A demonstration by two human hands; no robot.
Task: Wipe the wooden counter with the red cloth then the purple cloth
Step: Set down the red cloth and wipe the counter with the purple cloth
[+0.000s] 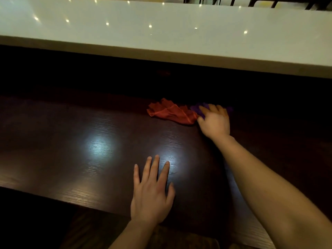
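A dark wooden counter (pixel 89 150) fills the lower half of the head view. Toward its far side lies a crumpled red cloth (pixel 170 112). Right beside it, touching, is a purple cloth (pixel 196 108), mostly hidden under my right hand (pixel 214 120), whose fingers are curled over it. My left hand (pixel 152 193) rests flat on the counter near the front edge, fingers spread, holding nothing.
A raised white glossy ledge (pixel 161 29) runs across the back, with a dark shadowed gap below it. Chair legs (pixel 233 0) show beyond it at the top. The counter's front edge (pixel 53 196) drops off to a dark floor at lower left.
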